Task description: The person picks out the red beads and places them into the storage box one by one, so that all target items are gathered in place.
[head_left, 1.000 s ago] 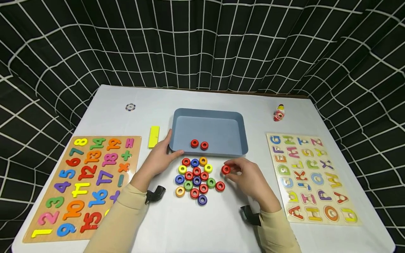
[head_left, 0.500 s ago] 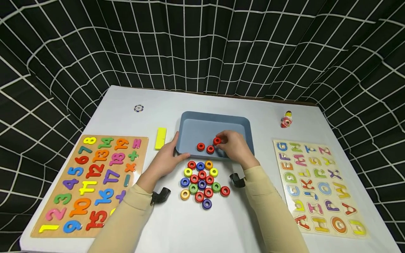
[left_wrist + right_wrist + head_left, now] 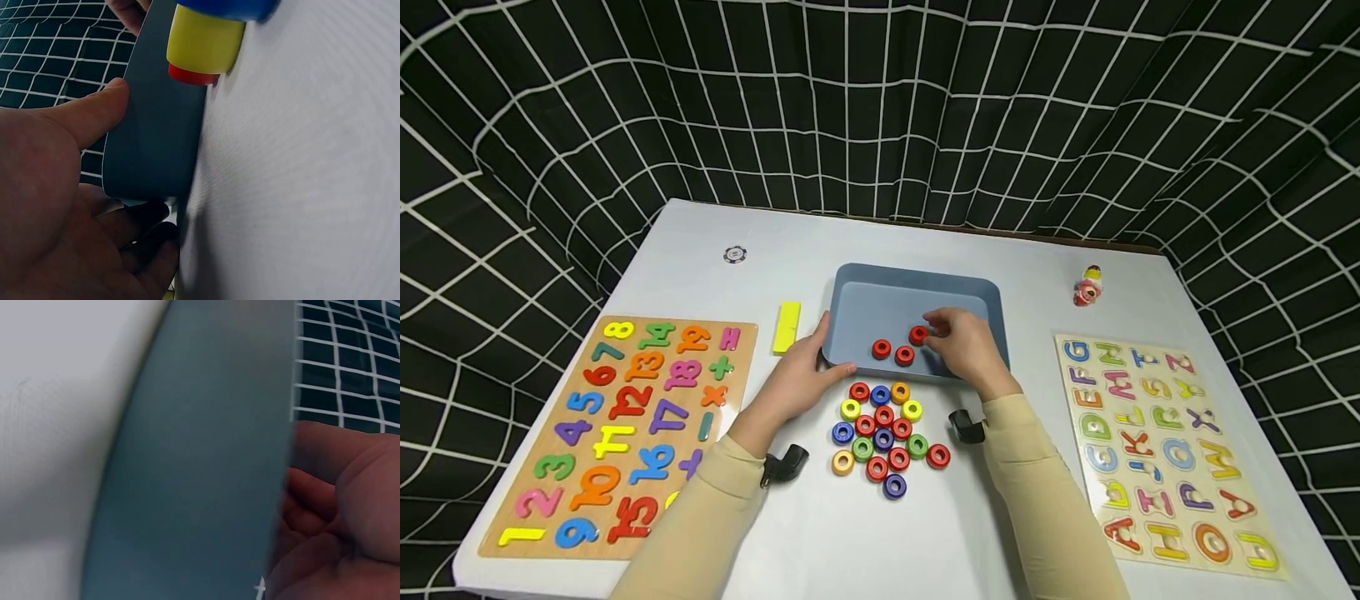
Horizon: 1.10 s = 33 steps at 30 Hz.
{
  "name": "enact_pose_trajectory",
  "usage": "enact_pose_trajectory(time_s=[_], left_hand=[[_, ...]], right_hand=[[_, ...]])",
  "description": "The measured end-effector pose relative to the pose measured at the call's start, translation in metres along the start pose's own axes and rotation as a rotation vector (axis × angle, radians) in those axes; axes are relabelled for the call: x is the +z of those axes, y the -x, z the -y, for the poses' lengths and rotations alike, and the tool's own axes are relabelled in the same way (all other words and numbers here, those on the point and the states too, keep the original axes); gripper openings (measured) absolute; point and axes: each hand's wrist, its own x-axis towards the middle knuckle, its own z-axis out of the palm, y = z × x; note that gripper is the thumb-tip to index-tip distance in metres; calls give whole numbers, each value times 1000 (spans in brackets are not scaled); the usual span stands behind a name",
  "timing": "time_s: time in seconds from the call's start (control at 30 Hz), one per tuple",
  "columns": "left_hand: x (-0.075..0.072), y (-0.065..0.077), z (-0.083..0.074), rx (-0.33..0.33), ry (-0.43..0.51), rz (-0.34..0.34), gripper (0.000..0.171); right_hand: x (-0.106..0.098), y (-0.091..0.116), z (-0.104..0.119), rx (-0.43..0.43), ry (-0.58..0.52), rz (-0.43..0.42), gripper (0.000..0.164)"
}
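Observation:
In the head view, a blue-grey tray [image 3: 880, 310] holds three red rings near its front wall. My left hand [image 3: 793, 377] grips the tray's front left corner. Seen from the left wrist, its thumb [image 3: 100, 112] lies at the rim and its fingers bend around the corner. My right hand [image 3: 964, 343] reaches over the front wall and pinches the rightmost red ring [image 3: 918, 335] between thumb and fingers, low in the tray. The tray's wall [image 3: 194, 462] hides those fingertips in the right wrist view. Beside that ring sit two red rings, one front [image 3: 905, 356] and one left [image 3: 882, 349].
Several coloured rings [image 3: 883, 438] lie in a cluster before the tray. A number board [image 3: 737, 367] is at left, a letter board [image 3: 1078, 467] at right. A yellow block [image 3: 786, 327], a poker chip [image 3: 735, 255] and a small figurine [image 3: 1087, 287] stand around the tray.
My right hand has carried a red ring from beside the cluster into the tray and lowered it beside two others. The left hand stays at the corner. The head view has shifted slightly.

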Motion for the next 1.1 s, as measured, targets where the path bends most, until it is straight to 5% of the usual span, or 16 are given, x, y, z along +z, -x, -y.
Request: enact_pose_trajectory(time_s=[0.37, 0.73, 1.1], left_hand=[[2, -2, 1, -1, -11, 15, 97], [1, -2, 2, 8, -17, 22, 97], [1, -3, 2, -4, -6, 25, 96]], right_hand=[[-18, 55, 3, -42, -54, -83, 36], [6, 116, -16, -2, -126, 56, 36], [23, 133, -26, 22, -102, 111, 40]])
